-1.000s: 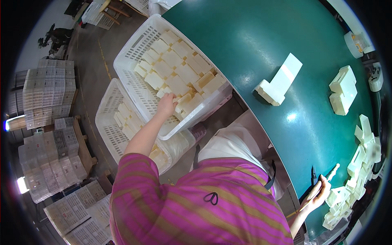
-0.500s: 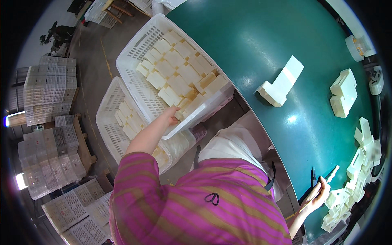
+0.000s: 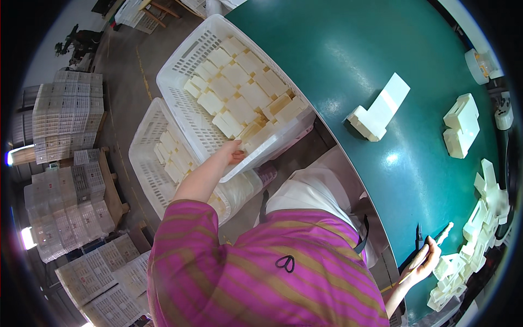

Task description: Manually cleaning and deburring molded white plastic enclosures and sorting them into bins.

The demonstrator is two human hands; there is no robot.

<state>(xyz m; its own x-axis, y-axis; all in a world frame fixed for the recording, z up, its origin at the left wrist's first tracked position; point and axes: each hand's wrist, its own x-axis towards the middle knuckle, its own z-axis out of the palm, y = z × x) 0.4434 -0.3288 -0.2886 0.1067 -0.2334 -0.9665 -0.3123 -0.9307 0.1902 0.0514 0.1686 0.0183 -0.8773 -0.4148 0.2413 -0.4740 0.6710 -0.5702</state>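
My left hand [image 3: 231, 153] reaches into the near end of a white perforated plastic basket [image 3: 200, 123]. Its fingers are apart, close beside the pale plastic parts [image 3: 237, 75] packed there in rows; I see none held in them. On the right, my right hand [image 3: 422, 264] rests low over the green table [image 3: 327, 60], its fingers closed round a thin pale stick-like thing [image 3: 445, 232] that shows past the fingertips. A slim black object [image 3: 418, 235] lies close by. Cream plastic parts [image 3: 463, 259] are heaped to the right of this hand.
One L-shaped cream part [image 3: 378, 111] lies mid-table, with another blocky one [image 3: 462, 126] farther right. A tape roll [image 3: 477, 66] sits at the table's far edge. A second basket [image 3: 146, 147] stands lower left of the first. Stacked crates [image 3: 68, 114] line the floor at left.
My left hand has drawn slightly away from the parts, its fingers looser beside them. My right hand stays as it was. The whole view has shifted a little.
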